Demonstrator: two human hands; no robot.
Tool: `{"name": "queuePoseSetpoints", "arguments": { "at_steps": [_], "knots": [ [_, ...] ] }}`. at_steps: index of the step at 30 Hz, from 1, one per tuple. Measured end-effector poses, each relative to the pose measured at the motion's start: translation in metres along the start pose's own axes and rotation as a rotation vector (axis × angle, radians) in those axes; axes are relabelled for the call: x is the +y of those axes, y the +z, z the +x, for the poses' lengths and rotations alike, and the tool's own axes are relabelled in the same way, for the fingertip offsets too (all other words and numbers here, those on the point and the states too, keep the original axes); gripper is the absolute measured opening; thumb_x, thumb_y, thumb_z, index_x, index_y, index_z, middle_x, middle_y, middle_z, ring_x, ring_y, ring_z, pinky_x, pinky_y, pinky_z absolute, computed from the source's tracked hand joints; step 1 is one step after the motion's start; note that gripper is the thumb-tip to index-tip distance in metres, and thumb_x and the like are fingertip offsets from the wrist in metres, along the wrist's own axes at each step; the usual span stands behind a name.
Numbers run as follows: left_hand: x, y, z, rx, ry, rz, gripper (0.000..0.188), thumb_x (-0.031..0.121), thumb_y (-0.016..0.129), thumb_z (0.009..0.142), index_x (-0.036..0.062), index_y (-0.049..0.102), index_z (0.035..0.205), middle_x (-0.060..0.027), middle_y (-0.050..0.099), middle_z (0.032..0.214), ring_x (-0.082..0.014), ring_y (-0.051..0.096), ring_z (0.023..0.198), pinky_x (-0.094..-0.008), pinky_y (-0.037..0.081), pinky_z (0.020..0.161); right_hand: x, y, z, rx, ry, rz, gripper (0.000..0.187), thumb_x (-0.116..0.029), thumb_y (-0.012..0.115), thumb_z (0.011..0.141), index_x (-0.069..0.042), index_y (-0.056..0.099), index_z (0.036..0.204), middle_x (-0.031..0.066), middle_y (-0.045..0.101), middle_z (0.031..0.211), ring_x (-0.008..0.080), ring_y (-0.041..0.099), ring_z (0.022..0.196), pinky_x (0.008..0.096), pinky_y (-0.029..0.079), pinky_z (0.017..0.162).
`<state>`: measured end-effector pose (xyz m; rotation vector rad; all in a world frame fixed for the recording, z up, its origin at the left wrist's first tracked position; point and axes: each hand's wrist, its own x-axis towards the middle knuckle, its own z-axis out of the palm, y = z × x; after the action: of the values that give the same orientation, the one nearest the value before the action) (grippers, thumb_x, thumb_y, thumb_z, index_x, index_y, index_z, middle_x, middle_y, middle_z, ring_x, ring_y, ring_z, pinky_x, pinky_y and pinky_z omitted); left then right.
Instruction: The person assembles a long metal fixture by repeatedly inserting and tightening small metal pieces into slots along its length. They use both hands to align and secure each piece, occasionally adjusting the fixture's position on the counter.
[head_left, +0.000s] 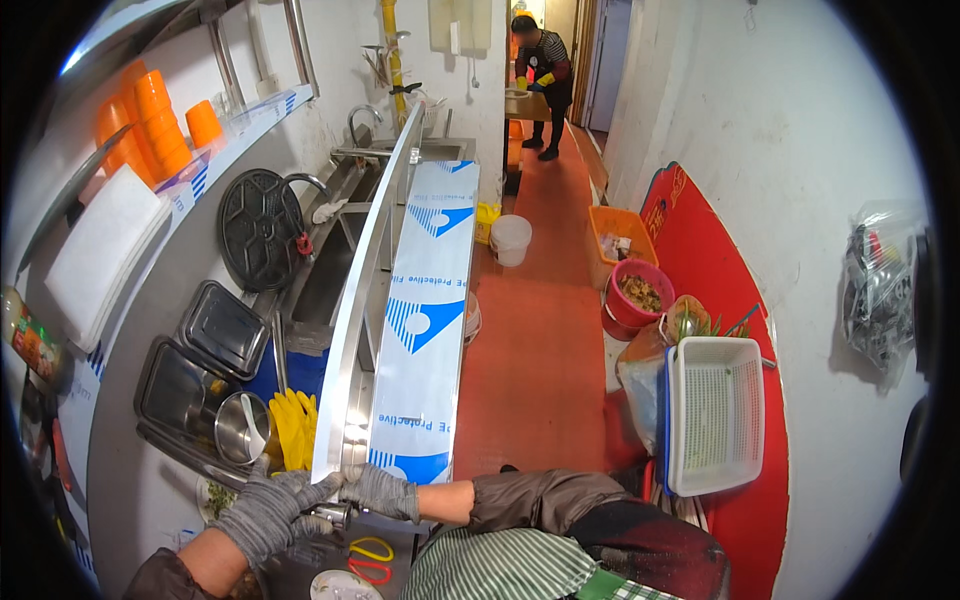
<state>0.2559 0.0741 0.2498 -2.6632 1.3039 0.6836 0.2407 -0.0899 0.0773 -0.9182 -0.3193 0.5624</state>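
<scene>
The left hand point(265, 515), in a grey knit glove, has its fingers bent beside a short metal tube fitting point(330, 514); whether they pinch it I cannot tell. The right hand point(382, 492), gloved alike, lies just beside it at the near end of a long film-covered steel shelf point(420, 275), its fingers bent at that end, though their grip is hidden. The shelf runs straight away ahead of both hands, its raised rim along the left. Left of that rim, crowding the left hand, are yellow rubber gloves point(292, 425) and a steel bowl point(240, 428). Past the shelf's right edge, red floor point(540, 385) stretches forward as a lane, bounded farther right by a white plastic basket point(715, 415). Scissors point(370, 560) lie just below the right hand.
</scene>
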Motion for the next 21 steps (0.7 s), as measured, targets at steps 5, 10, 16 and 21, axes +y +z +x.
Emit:
{"name": "queuePoseSetpoints", "arguments": {
  "at_steps": [5,10,16,21],
  "knots": [
    [-0.005,0.007,0.0,-0.012,0.01,0.028,0.07,0.056,0.049,0.084,0.0203,0.035,0.142,-0.0099,0.058,0.111,-0.0271,0.051,0.113,-0.0587,0.016,0.107,0.009,-0.016,-0.001,-0.074,0.134,-0.217,0.029,-0.027,0.055,0.093,-0.008,0.059,0.115,-0.0019,0.062,0.086,0.0049,0.054,0.067,0.0199,0.044,0.057],
    [-0.007,0.008,0.001,-0.006,0.029,0.096,0.07,0.058,0.047,0.083,0.021,0.035,0.142,-0.0094,0.056,0.119,-0.0268,0.049,0.118,-0.0589,0.014,0.108,0.005,-0.017,0.003,-0.141,0.155,-0.164,0.03,-0.026,0.054,0.094,-0.012,0.055,0.12,-0.0033,0.059,0.083,0.0048,0.051,0.063,0.019,0.043,0.055],
    [-0.005,0.002,-0.001,-0.05,-0.011,-0.02,0.07,0.056,0.05,0.083,0.0216,0.036,0.141,-0.009,0.053,0.129,-0.0262,0.044,0.125,-0.0593,0.012,0.108,-0.015,-0.011,0.003,-0.167,0.226,-0.322,0.032,-0.024,0.05,0.096,-0.009,0.052,0.123,-0.0016,0.058,0.089,0.0053,0.051,0.07,0.0202,0.043,0.058],
    [-0.005,0.001,-0.002,-0.026,-0.014,-0.027,0.071,0.053,0.056,0.081,0.0205,0.037,0.141,-0.0089,0.053,0.129,-0.0261,0.045,0.124,-0.06,0.013,0.107,-0.008,-0.011,0.012,-0.204,0.237,-0.294,0.028,-0.017,0.046,0.096,-0.004,0.052,0.12,0.0007,0.059,0.092,0.0061,0.053,0.068,0.0217,0.045,0.057]
  ]
}}
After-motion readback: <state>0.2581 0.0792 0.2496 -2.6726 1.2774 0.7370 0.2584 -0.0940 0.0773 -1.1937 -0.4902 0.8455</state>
